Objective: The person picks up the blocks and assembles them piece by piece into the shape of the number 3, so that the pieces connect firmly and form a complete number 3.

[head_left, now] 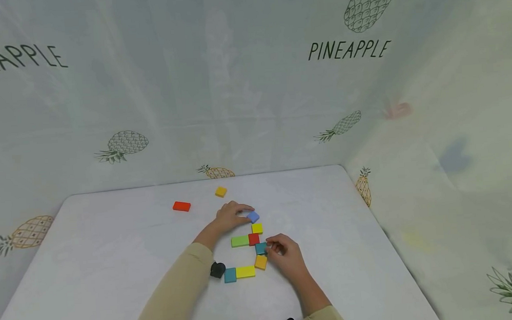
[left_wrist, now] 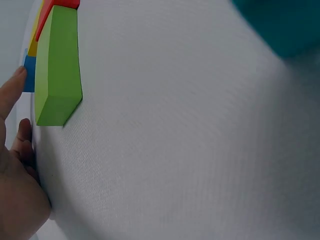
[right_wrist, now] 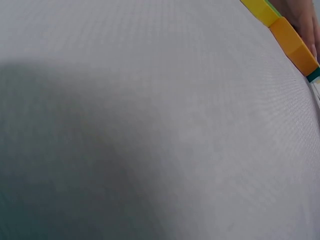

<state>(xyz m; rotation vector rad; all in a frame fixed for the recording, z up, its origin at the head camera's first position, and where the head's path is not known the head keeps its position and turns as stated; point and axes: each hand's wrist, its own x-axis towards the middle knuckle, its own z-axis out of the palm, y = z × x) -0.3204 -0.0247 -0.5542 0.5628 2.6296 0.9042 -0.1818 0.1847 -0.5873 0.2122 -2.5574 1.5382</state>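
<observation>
My left hand (head_left: 233, 216) pinches a small blue block (head_left: 253, 217) between thumb and finger at the far end of a row of blocks. In the left wrist view its thumb touches the blue block (left_wrist: 30, 74). Nearer lie a yellow block (head_left: 257, 228), a red block (head_left: 254, 239) and a long green block (head_left: 240, 241). My right hand (head_left: 284, 254) rests beside a teal block (head_left: 261, 249), its curved fingertips at the block's right edge. Below that sit an orange block (head_left: 261, 262), a long yellow block (head_left: 245, 271) and another teal block (head_left: 230, 275).
Farther back on the white table (head_left: 126, 266) lie a loose orange-red block (head_left: 181, 206) and a yellow-orange block (head_left: 221, 192). A pineapple-print curtain (head_left: 252, 91) hangs behind the table and along its right side. Black wrist devices show by both wrists.
</observation>
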